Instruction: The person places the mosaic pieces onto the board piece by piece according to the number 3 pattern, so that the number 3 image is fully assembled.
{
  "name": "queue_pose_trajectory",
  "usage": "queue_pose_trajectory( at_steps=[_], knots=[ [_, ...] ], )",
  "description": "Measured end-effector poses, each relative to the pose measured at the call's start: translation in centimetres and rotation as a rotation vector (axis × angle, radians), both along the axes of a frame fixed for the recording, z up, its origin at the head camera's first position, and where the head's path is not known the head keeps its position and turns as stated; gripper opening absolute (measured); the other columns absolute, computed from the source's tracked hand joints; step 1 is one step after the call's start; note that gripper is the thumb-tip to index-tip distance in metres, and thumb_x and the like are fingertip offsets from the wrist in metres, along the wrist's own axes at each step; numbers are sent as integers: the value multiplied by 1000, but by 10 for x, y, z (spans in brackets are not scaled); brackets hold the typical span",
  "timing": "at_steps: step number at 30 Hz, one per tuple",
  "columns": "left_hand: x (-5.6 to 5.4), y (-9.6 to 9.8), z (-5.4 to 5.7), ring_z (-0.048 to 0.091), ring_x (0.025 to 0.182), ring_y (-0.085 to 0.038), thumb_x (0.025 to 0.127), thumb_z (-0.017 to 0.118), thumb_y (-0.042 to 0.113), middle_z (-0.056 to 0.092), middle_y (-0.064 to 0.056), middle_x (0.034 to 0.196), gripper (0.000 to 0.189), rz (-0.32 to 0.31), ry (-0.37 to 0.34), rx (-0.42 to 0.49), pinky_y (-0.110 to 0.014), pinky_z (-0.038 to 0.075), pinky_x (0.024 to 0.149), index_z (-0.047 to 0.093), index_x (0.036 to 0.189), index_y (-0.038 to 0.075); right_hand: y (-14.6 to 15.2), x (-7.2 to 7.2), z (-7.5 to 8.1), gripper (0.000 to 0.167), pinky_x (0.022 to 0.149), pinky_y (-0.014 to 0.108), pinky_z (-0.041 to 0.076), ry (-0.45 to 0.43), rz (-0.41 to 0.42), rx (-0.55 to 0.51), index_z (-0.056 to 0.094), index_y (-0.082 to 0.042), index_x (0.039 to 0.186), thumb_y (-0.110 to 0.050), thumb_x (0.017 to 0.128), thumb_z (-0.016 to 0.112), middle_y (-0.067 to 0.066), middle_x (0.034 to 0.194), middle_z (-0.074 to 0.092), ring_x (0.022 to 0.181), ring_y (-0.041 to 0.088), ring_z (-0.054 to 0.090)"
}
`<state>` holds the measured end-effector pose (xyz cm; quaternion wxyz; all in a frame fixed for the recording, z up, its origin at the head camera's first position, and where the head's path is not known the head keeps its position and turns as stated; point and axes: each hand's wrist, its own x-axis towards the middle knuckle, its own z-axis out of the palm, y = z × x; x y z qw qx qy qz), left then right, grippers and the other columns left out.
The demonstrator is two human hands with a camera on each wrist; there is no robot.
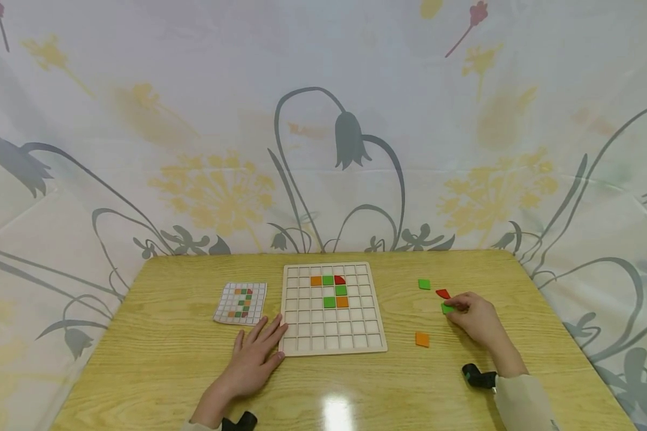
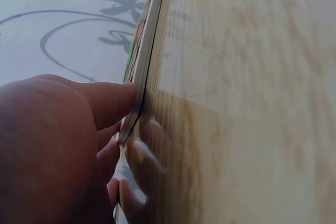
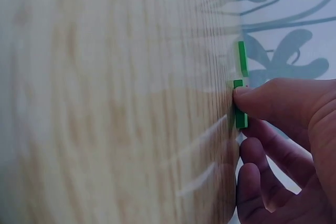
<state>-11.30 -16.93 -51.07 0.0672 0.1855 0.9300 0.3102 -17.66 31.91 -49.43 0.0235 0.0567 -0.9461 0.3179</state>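
A wooden grid board (image 1: 331, 343) lies on the table, with several green, orange and red pieces set in its upper cells. My left hand (image 1: 250, 362) rests at the board's lower left, its fingers fairly straight; in the left wrist view the thumb touches the board's edge (image 2: 149, 40). Over on the right, my right hand (image 1: 477, 317) pinches a green square tile (image 1: 447, 309) at the table surface. The thumb covers part of that tile (image 3: 240, 119) in the right wrist view. Just beyond the fingertips lies a red quarter-round piece (image 1: 443, 293).
A paper card (image 1: 223, 299) printed with a coloured grid pattern lies left of the board. Another green square (image 1: 424, 284) and an orange square (image 1: 422, 339) are loose on the table (image 1: 399, 389) between board and right hand. A patterned curtain (image 1: 221, 120) hangs behind.
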Motion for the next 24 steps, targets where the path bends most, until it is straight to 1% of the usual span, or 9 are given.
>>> queue_pose_trajectory(
  at_steps=[7, 13, 17, 24],
  knots=[
    [0, 0, -1, 9, 151, -34, 104, 53, 26, 22, -2, 164, 54, -5, 3, -6, -73, -2, 108, 39, 155, 13, 0, 0, 0, 19, 79, 52, 51, -2, -3, 14, 75, 1, 104, -3, 85, 74, 18, 108, 65, 92, 34, 63],
    [0, 0, -1, 9, 151, -34, 104, 53, 26, 22, -2, 164, 54, -5, 11, -9, -73, -2, 108, 39, 155, 14, 0, 0, 2, 23, 78, 51, 52, -27, -20, 3, 73, 3, 108, -5, 86, 73, 19, 107, 65, 93, 35, 63],
    [0, 0, -1, 9, 151, -34, 104, 53, 26, 22, -3, 164, 54, -6, 15, -13, -72, -1, 109, 39, 155, 13, 0, 1, 3, 28, 77, 48, 52, -31, -31, -5, 72, 4, 112, -6, 86, 74, 18, 104, 66, 92, 34, 63],
    [1, 0, 1, 10, 151, -35, 104, 53, 24, 23, -5, 164, 54, -9, 12, -3, -73, -1, 108, 39, 154, 12, 0, 0, 0, 31, 74, 44, 52, -28, -24, 1, 71, 4, 114, -7, 86, 74, 15, 101, 65, 89, 31, 62]
  ],
)
